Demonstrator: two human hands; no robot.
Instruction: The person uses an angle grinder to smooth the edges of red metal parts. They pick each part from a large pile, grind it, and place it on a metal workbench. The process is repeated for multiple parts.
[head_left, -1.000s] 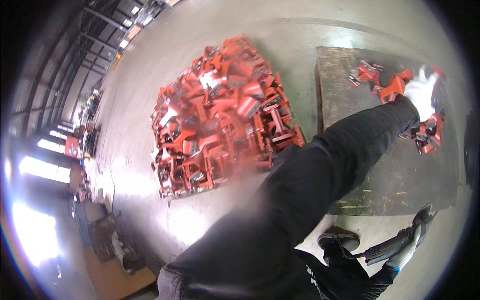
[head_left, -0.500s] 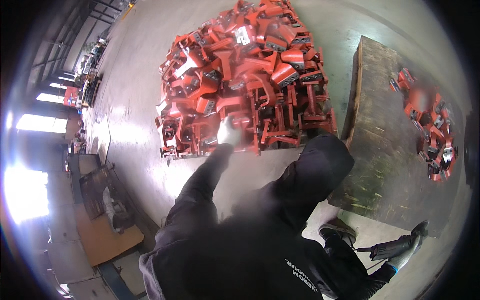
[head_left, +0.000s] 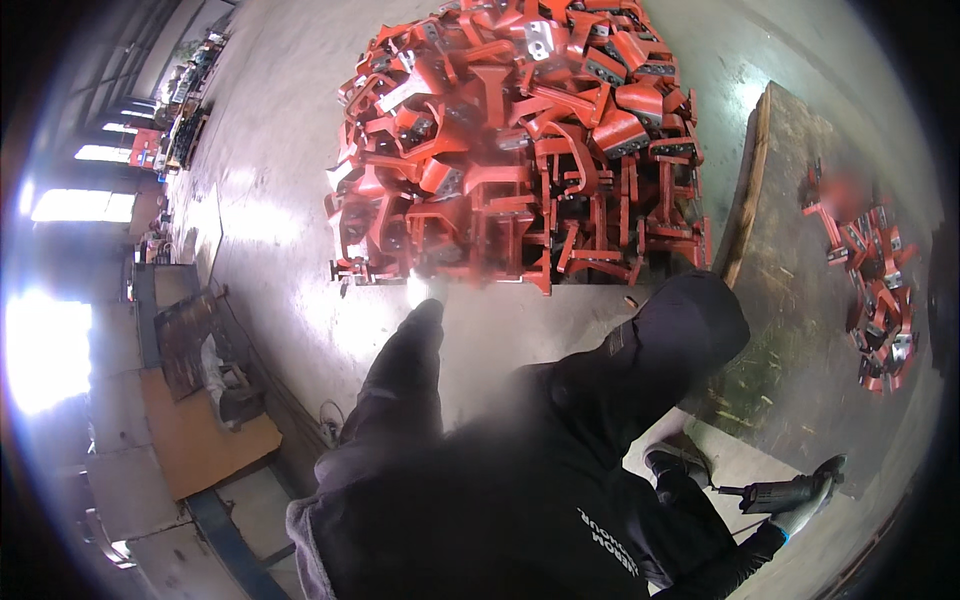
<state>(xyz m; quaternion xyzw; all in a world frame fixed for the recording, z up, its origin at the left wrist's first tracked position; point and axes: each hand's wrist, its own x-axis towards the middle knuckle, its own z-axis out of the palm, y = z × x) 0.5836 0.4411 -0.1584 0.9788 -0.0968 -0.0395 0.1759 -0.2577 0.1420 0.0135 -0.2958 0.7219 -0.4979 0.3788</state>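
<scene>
Red brackets (head_left: 510, 150) lie piled on the floor (head_left: 270, 200), left of the board (head_left: 790, 300). The left hand (head_left: 418, 290) reaches toward the pile's near edge; its grip is hidden by glare. The right hand (head_left: 800, 510) clasps a power tool (head_left: 785, 492).

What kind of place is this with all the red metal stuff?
Probably a factory or metal workshop. A big pile of red metal brackets sits on a bare concrete floor, more brackets lie on a worn wooden board, and the right hand holds a power tool.

painted metal brackets (head_left: 520, 150), rough wooden board (head_left: 800, 300)
</scene>
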